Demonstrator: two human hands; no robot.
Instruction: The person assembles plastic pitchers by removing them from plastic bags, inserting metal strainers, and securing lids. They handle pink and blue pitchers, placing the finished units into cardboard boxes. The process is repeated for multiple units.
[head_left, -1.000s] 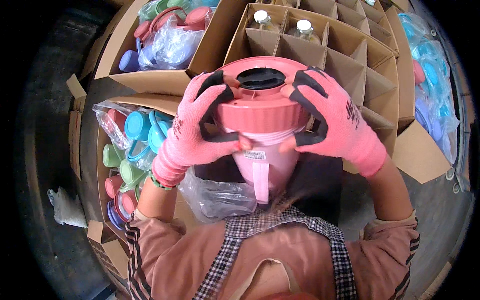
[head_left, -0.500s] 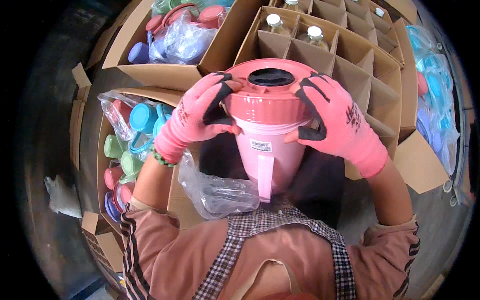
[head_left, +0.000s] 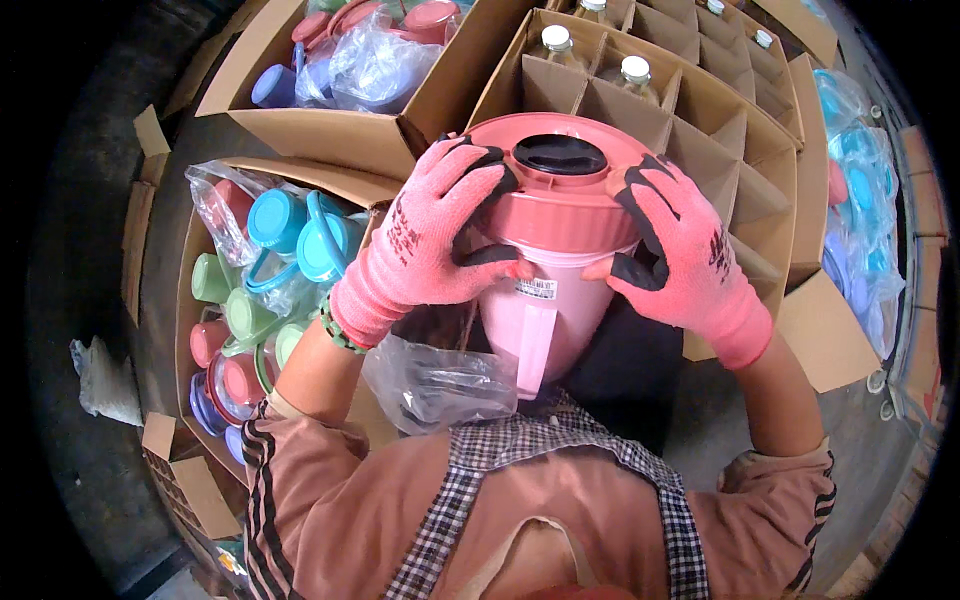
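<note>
Between my hands stands a pink plastic pitcher [head_left: 560, 310], its handle turned toward me and a small white label near the handle's top. A wide red-pink ribbed lid [head_left: 565, 222] with a black oval knob [head_left: 560, 154] sits on its mouth. My left hand [head_left: 430, 225], in a pink glove with black fingertips, grips the lid's left side, its thumb below the rim. My right hand [head_left: 690, 250], gloved alike, holds the lid's right side with fingers on top and thumb underneath. A crumpled clear plastic bag [head_left: 440, 385] lies left of the pitcher's handle.
At left, an open carton [head_left: 185, 330] holds several blue, green and red plastic cups. Behind it is another carton [head_left: 300, 135] of coloured plasticware. A divided carton [head_left: 780, 190] with white-capped bottles [head_left: 636, 72] stands beyond the pitcher. Bagged blue items [head_left: 865, 190] lie far right.
The pitcher and lid have shifted slightly right. My left hand has turned and its thumb has moved in toward the label; my right hand still grips the lid.
</note>
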